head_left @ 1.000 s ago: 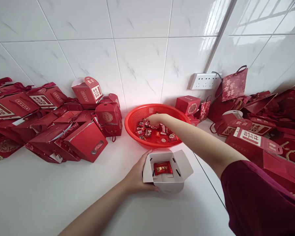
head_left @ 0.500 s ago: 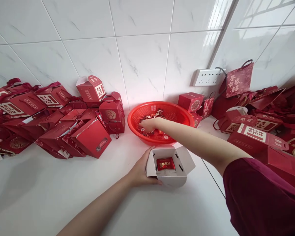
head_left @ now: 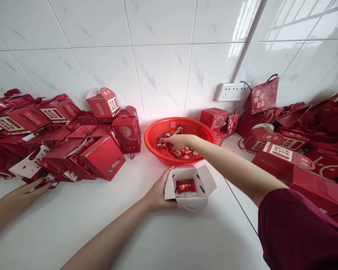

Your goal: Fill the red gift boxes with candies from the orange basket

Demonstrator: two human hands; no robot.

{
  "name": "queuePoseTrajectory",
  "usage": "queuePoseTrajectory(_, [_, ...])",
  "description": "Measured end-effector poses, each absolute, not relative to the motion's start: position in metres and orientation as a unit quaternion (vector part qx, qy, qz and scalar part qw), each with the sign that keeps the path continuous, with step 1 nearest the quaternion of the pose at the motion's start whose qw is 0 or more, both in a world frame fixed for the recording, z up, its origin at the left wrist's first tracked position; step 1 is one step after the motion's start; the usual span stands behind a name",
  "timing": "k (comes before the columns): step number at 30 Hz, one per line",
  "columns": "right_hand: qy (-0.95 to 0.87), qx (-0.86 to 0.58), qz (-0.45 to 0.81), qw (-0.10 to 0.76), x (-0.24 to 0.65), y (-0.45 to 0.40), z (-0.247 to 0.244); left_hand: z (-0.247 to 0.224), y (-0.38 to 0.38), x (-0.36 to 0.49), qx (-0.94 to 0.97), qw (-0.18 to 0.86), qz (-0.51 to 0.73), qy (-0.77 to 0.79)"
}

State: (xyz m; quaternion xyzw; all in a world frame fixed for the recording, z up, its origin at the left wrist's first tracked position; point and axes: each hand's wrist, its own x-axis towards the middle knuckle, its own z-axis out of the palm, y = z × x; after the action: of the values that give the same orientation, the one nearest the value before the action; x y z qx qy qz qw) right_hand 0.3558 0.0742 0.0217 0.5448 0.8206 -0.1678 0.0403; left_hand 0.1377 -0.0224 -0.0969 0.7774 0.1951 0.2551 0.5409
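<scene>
My left hand (head_left: 159,193) grips the near left side of an open gift box (head_left: 187,200), its white inside facing up and its flaps spread. In the box lies one red wrapped packet (head_left: 186,186) with gold lettering. Behind it stands a red plastic basket (head_left: 148,144) with several wrapped sweets (head_left: 186,153) on its bottom. My right hand (head_left: 176,141) reaches down into the basket, its fingers bent together among the sweets. What is between those fingertips is hidden.
Red gift boxes (head_left: 101,157) are heaped on the left, and more boxes (head_left: 287,157) on the right. Another person's hand (head_left: 25,195) touches a dark red item at the left heap. A socket strip (head_left: 232,92) sits on the tiled wall.
My right hand has shifted slightly right within the basket. Another person's hand has come in from the left, and a white printed card or box now shows beside it.
</scene>
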Motion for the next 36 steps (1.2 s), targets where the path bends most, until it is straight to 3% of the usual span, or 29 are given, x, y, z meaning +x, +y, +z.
queuePoseTrajectory(3, [0.806,0.560,-0.185,-0.047,0.382,0.041,0.026,-0.098,-0.022,0.138,0.782,0.532,0.259,0.198])
queuePoseTrajectory(7, [0.771,0.498,-0.333,-0.216,0.414,0.001,0.020,-0.097,-0.021,0.139,0.792,0.514,0.268,0.190])
queuePoseTrajectory(12, [0.767,0.457,-0.349,-0.284,0.433,-0.008,0.002,-0.099,-0.026,0.136,0.851,0.395,0.288,0.189])
queuePoseTrajectory(17, [0.787,0.479,-0.317,-0.226,0.430,-0.004,-0.002,-0.105,-0.033,0.136,0.887,0.272,0.340,0.153])
queuePoseTrajectory(25, [0.778,0.553,-0.235,-0.182,0.419,-0.006,-0.002,-0.112,-0.026,0.140,0.886,0.208,0.402,0.098])
queuePoseTrajectory(28, [0.771,0.573,-0.235,-0.150,0.417,-0.005,-0.002,-0.111,-0.027,0.140,0.891,0.229,0.377,0.108])
queuePoseTrajectory(33, [0.746,0.613,-0.239,-0.097,0.412,-0.005,0.004,-0.100,-0.026,0.140,0.871,0.384,0.248,0.181])
queuePoseTrajectory(36, [0.745,0.616,-0.240,-0.092,0.411,-0.005,0.006,-0.095,-0.025,0.142,0.853,0.429,0.230,0.186])
